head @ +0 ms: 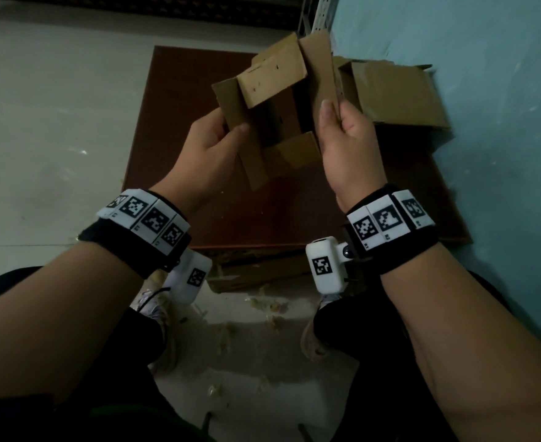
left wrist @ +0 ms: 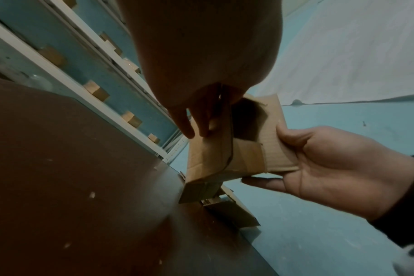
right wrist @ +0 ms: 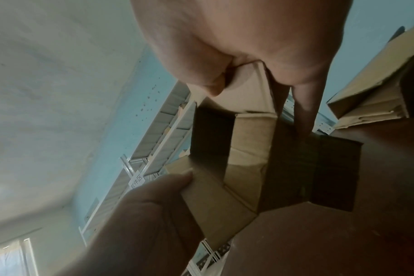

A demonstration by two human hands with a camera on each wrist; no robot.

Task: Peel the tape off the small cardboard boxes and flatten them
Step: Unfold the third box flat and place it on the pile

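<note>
Pale floor [head: 46,129] w/ a flat reddish-brown board [head: 173,148] on it, teal wall [head: 501,90] at right. On the board's far right corner, against the wall: a bigger open cardboard carton [head: 400,90]. Held in the air above the board: small box [head: 278,106], plain brown corrugated card, flaps splayed open, dark hollow inside. Left hand [head: 205,154] pinches its left wall, thumb on top, fingers [left wrist: 189,121] beneath. Right hand [head: 349,145] pinches the right flap, thumb in front. Box touches neither board nor carton.

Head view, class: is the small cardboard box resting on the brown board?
No: the left hand and right hand hold the small cardboard box above the brown board.
</note>
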